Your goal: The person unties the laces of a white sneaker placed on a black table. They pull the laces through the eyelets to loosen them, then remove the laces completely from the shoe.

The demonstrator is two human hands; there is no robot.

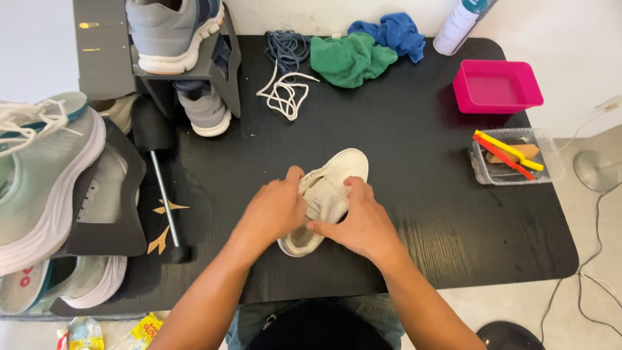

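Nearest, left of and below the left hand, small yellow packets with red marks lie at the floor edge. Both hands clamp a white shoe on the black table: left fingers curl over its near side, right hand fingers press its tongue area, thumb across the heel opening. The toe juts beyond the fingertips. Farther right sit a clear tray of yellow and red tools and a pink tub. Beyond the fingers lie white laces, a green cloth, a blue cloth, and a white spray can.
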